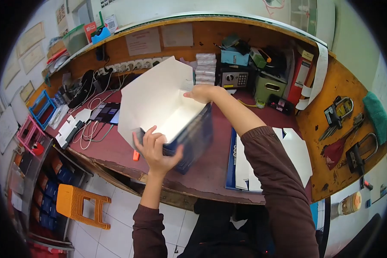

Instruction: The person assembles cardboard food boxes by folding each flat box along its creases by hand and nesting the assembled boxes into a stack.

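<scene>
A cardboard box [195, 138], dark blue outside and white inside, is tilted above the desk with its large white flap [152, 92] raised on the left. Its near side is blurred by motion. My left hand [157, 151] grips the near end, fingers over the end wall and thumb spread toward the right side. At the far end, my right hand [205, 93] is closed over the rim by the corner, its fingers partly hidden. To the right lie flat box blanks [294, 157] with white faces and blue edges, partly behind my right forearm.
An orange object [136, 155] lies near the front edge of the worn red desk [221, 148]. Cables and a phone [115, 117] are on the left. At the back stand a small safe [234, 78] and a green tin [268, 88]. An orange stool [79, 206] stands below.
</scene>
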{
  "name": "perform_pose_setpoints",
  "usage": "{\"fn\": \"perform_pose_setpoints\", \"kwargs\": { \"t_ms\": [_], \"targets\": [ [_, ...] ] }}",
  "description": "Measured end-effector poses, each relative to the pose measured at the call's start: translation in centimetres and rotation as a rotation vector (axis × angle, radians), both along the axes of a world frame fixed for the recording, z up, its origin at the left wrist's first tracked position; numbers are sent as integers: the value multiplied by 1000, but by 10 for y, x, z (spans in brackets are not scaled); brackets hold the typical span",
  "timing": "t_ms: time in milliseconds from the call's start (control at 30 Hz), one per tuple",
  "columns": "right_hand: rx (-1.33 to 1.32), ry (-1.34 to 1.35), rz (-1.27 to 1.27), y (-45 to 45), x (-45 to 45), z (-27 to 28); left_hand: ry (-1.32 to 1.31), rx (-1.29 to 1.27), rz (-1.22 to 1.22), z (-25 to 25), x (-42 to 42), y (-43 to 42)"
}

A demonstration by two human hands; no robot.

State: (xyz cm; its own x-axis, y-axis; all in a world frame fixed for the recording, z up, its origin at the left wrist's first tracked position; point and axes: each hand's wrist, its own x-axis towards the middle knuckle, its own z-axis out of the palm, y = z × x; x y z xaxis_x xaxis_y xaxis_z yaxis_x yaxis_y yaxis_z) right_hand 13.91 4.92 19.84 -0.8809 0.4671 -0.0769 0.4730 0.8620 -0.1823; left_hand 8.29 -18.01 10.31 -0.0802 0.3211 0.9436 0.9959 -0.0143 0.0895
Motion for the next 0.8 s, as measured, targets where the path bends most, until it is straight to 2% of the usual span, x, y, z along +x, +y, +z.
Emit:
{"fn": "perform_pose_setpoints", "kwargs": {
  "t_ms": [200,300,400,433,467,533,567,600,633,667,733,800],
  "targets": [
    [-16,108,17,-2,16,-9,17,15,-79,-1,-1,2],
    [-75,235,-134,-7,32,-9,9,-6,-87,0,4,0],
    [-186,719,20,-15,73,-9,3,-21,-25,4,14,-4],
    [-369,739,-37,-21,94,-8,2,-92,-23,-2,9,-8],
    [-312,806,-11,-32,119,-7,4,-90,-30,2,18,-10],
    [-266,927,33,-49,171,-15,-62,-82,234,11,44,-12],
    [-281,980,53,-56,196,-22,-57,-35,260,5,58,-10],
    [-368,1011,8,-66,220,-25,-70,40,217,1,82,-4],
    [-460,1036,-40,-77,240,-29,-59,75,26,-3,109,8],
    [-457,1023,-51,-87,255,-37,-28,-193,-232,10,140,12],
    [-554,1173,-110,-107,282,-49,52,-597,-675,-25,192,48],
    [-563,1127,-179,-128,305,-59,88,-647,-753,-55,224,68]
  ]
}}
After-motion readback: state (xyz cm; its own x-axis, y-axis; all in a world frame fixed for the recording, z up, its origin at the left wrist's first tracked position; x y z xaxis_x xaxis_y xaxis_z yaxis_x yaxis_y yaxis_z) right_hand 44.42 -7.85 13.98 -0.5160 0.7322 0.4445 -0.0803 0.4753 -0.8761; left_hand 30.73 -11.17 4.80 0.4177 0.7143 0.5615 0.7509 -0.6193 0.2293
